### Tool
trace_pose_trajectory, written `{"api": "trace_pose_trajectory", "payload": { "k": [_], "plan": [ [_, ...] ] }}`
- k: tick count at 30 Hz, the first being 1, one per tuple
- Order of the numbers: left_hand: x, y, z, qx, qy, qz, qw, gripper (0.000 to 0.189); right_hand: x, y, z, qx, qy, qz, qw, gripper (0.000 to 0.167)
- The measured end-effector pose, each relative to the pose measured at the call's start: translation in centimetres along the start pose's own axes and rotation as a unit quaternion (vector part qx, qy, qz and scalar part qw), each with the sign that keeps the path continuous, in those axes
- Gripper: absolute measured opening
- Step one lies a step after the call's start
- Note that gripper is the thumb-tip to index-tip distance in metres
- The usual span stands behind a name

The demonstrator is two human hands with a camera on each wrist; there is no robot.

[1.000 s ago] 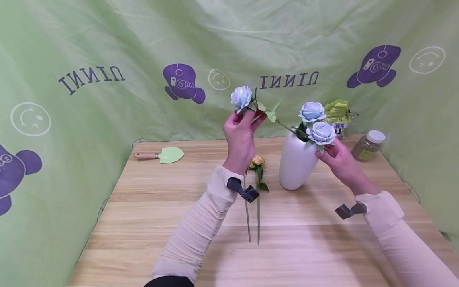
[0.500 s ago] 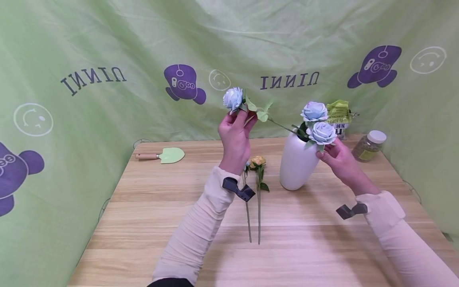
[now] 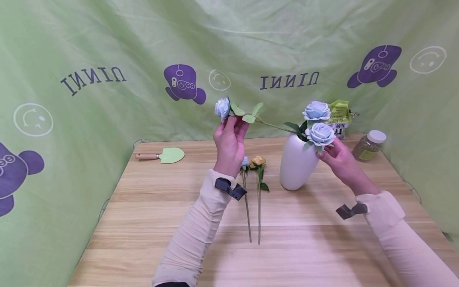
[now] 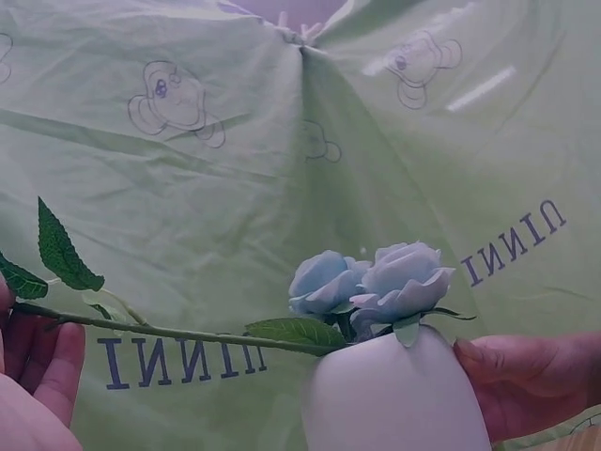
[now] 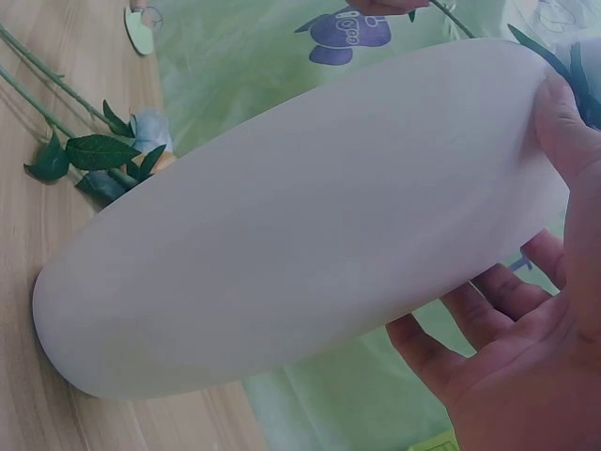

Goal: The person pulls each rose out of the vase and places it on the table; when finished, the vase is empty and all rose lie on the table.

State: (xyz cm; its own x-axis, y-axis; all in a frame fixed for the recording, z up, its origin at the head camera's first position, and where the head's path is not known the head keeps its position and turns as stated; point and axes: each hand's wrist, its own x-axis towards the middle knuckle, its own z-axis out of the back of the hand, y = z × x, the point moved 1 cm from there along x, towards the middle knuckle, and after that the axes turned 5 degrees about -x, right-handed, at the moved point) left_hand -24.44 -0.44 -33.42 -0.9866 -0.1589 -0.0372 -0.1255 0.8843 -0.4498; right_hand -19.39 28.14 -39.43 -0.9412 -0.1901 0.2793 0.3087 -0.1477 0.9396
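Observation:
My left hand (image 3: pixel 229 145) pinches an artificial blue rose (image 3: pixel 222 109) by its stem, just below the bloom. The green stem (image 4: pixel 216 337) slants across to the mouth of a tall white vase (image 3: pixel 297 165), where its lower end is hidden. Two more blue roses (image 3: pixel 320 134) stand in the vase, their blooms over the rim. With thumb and fingers around its upper side, my right hand (image 3: pixel 338 161) holds the vase, which leans slightly, its base on the table. In the right wrist view the thumb (image 5: pixel 566 127) lies close to the rim.
A yellow rose (image 3: pixel 257 161) and another blue rose (image 3: pixel 245 162) lie left of the vase on the wooden table (image 3: pixel 161 223). A green trowel (image 3: pixel 171 155) lies at the back left. Behind the vase are a green bag (image 3: pixel 338 115) and a white-lidded jar (image 3: pixel 369 146).
My left hand has moved left and slightly down with its rose, tilting the stem flatter at the vase mouth. The blue rose on the table has come into view. My right hand stays on the vase.

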Motion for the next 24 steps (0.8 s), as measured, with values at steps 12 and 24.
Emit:
{"api": "trace_pose_trajectory", "payload": {
  "k": [12,24],
  "plan": [
    [0.4,-0.4,1.2,-0.026,-0.056,0.004,0.9981,0.009,0.0,-0.1,-0.1,0.009,0.003,0.009,0.9999,0.062],
    [0.8,-0.8,2.9,-0.058,-0.08,0.027,0.9948,0.009,0.1,-0.2,-0.1,0.027,0.004,0.024,0.9993,0.064]
  ]
}}
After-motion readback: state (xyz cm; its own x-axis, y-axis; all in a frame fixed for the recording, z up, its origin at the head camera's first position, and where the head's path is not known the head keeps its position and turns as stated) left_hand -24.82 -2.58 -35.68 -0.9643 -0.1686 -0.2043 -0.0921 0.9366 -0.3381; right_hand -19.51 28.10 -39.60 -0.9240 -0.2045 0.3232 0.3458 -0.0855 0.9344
